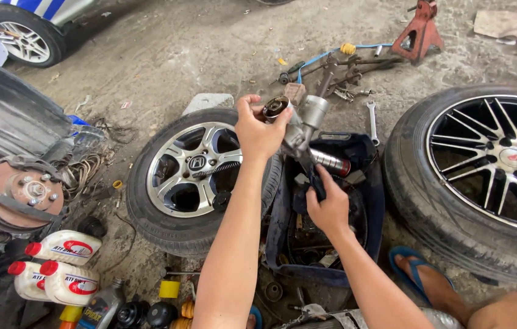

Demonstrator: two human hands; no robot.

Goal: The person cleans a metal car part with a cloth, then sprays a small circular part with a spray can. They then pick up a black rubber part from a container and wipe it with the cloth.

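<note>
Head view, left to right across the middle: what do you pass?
Brake disc → silver-rimmed wheel → left hand on the metal part → blue tub → black-spoked wheel.

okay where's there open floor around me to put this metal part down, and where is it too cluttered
Bare concrete lies beyond the silver-rimmed wheel, up toward the parked car's wheel. Another open strip runs between the scattered tools and the black-spoked wheel. Crowded: the blue tub under the left hand and right hand, and the white bottles and brake disc.
</note>
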